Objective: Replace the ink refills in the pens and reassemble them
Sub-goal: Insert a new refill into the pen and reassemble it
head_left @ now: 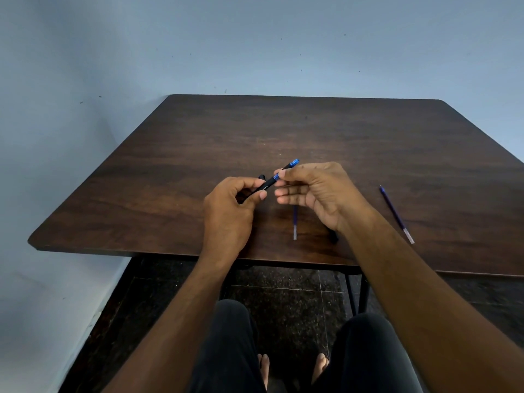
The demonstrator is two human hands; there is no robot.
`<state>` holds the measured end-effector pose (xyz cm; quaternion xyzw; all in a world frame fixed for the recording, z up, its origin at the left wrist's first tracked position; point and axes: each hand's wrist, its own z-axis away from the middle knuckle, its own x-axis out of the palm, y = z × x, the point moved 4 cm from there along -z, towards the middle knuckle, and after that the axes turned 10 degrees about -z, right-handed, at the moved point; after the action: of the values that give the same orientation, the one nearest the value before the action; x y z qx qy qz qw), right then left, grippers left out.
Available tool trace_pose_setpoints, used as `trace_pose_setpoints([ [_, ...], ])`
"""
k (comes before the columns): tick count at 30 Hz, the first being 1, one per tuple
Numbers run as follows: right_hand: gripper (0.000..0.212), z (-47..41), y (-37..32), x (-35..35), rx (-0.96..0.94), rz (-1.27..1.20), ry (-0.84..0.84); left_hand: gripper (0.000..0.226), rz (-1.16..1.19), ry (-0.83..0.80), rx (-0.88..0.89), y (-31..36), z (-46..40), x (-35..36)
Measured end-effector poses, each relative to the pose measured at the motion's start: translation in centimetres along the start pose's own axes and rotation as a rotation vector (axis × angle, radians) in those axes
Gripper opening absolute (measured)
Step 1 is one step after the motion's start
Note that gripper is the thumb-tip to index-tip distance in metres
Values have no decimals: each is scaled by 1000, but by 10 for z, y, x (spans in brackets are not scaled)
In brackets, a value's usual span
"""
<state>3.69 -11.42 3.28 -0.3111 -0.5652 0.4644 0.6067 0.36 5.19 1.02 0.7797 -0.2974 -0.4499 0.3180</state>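
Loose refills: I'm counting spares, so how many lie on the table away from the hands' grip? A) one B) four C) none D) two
D: one refill lies on the table below the hands, partly hidden by the right hand, and another refill lies further right.

I see a black pen with blue bands, held up off the table, slanting from near left to far right. Its blue end points far right. A thin blue refill lies flat near the middle, pointing straight away from me, with its clear end nearest and its far part hidden. A second blue refill lies well off to the right, slanted, clear end near.
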Motion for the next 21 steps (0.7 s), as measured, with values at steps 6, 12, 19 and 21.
trace_pose_setpoints([
  [6,17,-1,3,4,-42,62,2,22,11,8,0,-2,0,-1],
  [12,24,-2,0,5,-145,257,55,22,14,3,-8,-2,1,-1],
  [19,41,0,-2,7,-145,411,89,21,33,13,2,0,1,-2],
  [21,46,1,-2,6,-116,347,75,21,36,21,-1,-1,1,-2],
])
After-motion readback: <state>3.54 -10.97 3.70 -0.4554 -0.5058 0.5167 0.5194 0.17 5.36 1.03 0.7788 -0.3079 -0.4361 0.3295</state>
